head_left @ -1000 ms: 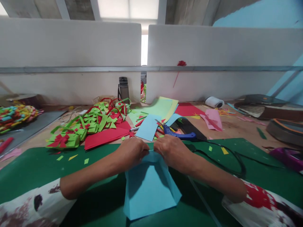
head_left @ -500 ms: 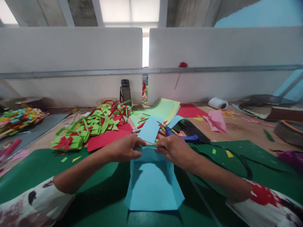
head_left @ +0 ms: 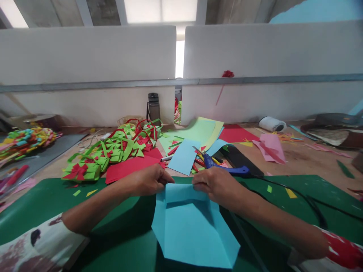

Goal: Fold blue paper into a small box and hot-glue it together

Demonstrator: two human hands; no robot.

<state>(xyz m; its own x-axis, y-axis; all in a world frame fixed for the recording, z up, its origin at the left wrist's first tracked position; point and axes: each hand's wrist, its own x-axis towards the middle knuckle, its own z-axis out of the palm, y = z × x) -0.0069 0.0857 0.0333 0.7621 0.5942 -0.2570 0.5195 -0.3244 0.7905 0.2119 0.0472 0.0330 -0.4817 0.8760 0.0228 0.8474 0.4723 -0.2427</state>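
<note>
A sheet of light blue paper (head_left: 195, 230) with creased, raised sides and a folded-over flap at its far end is held over the green mat. My left hand (head_left: 150, 179) pinches the far left corner between thumb and fingers. At the far right corner, my right hand (head_left: 217, 185) grips the paper with curled fingers. Just past my hands lie a flat light blue paper piece (head_left: 182, 156) and blue-handled scissors (head_left: 227, 169).
Small green paper bags with red bows (head_left: 113, 147) are heaped at the left behind red paper (head_left: 127, 168). A dark bottle (head_left: 154, 107) stands at the back. A black phone-like object (head_left: 241, 160) and pink paper (head_left: 269, 147) lie right. The green mat (head_left: 121, 223) carries paper scraps.
The light blue paper has tilted and swung its near edge to the right and down. Its far flap now folds over toward me, and both hands still grip the far corners.
</note>
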